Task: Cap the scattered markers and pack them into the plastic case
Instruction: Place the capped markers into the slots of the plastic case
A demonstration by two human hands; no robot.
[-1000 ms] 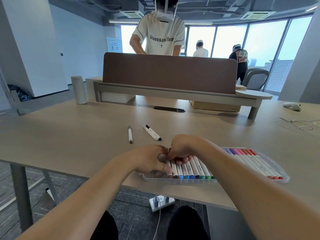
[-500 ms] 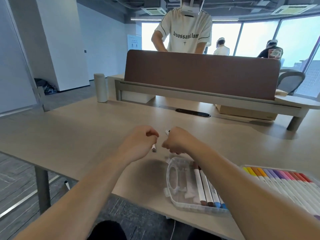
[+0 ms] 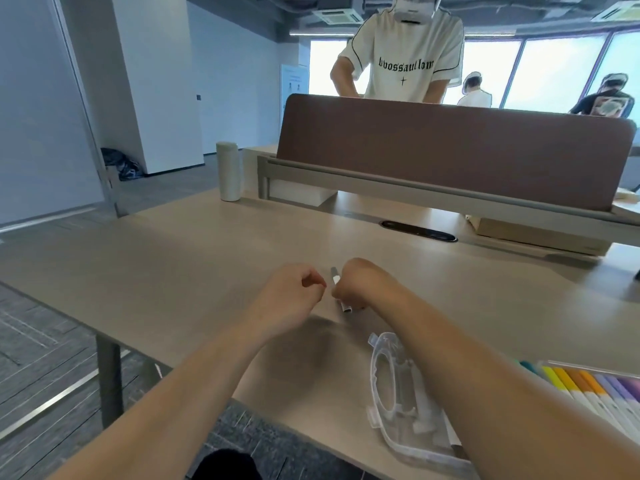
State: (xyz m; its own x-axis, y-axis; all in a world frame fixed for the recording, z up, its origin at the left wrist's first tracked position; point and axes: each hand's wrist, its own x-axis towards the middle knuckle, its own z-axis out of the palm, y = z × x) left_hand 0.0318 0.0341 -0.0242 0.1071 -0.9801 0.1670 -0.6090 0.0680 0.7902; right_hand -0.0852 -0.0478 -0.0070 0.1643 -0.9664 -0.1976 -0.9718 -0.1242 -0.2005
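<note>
While right hand (image 3: 363, 285) grips a marker (image 3: 335, 279) at beige desk (image 3: 190, 271), left hand (image 3: 291, 296) curled, contents unclear, brown divider (image 3: 450, 154), grey carpet (image 3: 41, 358).

Open-plan office: desk divider (image 3: 450, 150), window wall (image 3: 554, 71) (person (image 3: 405, 64) opposite).

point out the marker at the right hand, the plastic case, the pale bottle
marker (image 3: 335, 279), head view, white barrel
plastic case (image 3: 375, 382), head view, clear handle loop
pale bottle (image 3: 228, 171), head view, mid body

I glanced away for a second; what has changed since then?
Both hands moved from the case forward across the table. The right hand now grips a loose marker; the left hand is curled beside it. The case and packed markers stayed put.
</note>
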